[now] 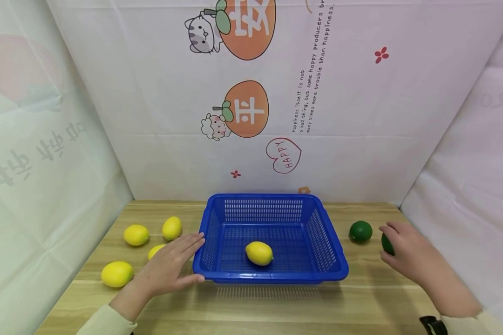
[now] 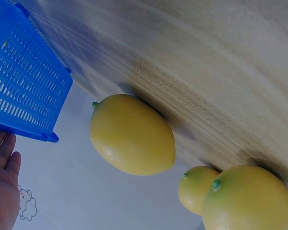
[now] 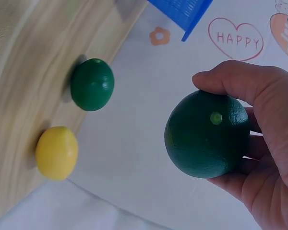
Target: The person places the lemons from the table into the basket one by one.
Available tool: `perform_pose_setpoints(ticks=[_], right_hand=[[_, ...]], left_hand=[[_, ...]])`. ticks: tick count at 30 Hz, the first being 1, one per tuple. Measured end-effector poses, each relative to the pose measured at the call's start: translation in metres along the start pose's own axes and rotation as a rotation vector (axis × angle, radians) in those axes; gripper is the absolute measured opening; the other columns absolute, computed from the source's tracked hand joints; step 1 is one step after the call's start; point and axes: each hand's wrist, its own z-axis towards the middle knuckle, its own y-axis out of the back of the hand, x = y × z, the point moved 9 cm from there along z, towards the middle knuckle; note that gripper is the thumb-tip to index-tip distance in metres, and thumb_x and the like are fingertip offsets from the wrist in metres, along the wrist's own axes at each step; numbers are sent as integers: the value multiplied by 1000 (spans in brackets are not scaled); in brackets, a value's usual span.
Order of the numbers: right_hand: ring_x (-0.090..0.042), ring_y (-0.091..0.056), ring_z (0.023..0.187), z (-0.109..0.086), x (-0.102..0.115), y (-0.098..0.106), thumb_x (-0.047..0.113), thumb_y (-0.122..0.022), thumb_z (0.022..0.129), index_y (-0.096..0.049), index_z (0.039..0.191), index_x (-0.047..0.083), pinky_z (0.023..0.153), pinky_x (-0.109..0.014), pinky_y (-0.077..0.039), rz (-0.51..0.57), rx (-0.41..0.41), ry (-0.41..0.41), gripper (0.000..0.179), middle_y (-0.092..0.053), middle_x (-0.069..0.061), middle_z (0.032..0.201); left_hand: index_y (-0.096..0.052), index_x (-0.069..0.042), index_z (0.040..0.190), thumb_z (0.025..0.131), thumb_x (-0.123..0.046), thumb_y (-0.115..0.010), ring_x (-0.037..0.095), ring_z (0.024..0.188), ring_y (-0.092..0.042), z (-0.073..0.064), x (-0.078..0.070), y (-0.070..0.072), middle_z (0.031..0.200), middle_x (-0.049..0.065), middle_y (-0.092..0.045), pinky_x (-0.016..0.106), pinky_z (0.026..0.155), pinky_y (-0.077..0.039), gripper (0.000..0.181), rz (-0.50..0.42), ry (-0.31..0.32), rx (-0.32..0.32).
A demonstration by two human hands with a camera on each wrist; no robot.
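Observation:
A blue plastic basket [image 1: 270, 278] stands mid-table with one yellow lemon [image 1: 259, 253] inside. My left hand [image 1: 167, 266] touches its left rim, fingers extended; the left wrist view also catches these fingers [image 2: 1, 155] at the basket edge. On the right, my right hand [image 1: 415, 253] grips a dark green lime [image 3: 206, 134] between thumb and fingers. The head view shows only a sliver of that lime [image 1: 387, 244]. A second green lime [image 1: 361, 231] lies on the table between the basket and this hand.
Several lemons [image 1: 117, 274] lie left of the basket, one partly behind my left hand. The right wrist view shows another lemon [image 3: 57, 153] near the second lime. White printed cloth [image 1: 172, 163] walls the wooden table [image 1: 251, 316] at the back and sides.

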Motion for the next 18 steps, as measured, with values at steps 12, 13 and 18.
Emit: perform_pose_setpoints(ticks=[12,13,18], right_hand=[[-48,-56,92,18,16,5,5,-84,56,-61,103,-13,72,-58,-50,-8,-11,32,56,-59,-30,99],[-49,-56,91,19,17,6,5,-84,56,-61,103,-13,72,-58,-50,-9,-15,33,55,-59,-31,99],[-49,-57,90,26,22,9,5,-82,56,-61,102,-13,72,-58,-50,-13,-34,50,54,-59,-31,98]], left_hand=[[-53,3,135,88,-63,-57,34,128,-48,0,1,-2,143,16,-49,49,103,-43,82,0,3,7],[-53,3,136,88,-63,-57,34,128,-48,0,1,-2,143,16,-48,49,103,-42,82,-3,6,8],[-53,2,137,87,-63,-59,34,129,-48,0,2,-3,143,15,-48,48,104,-42,81,-6,19,17]])
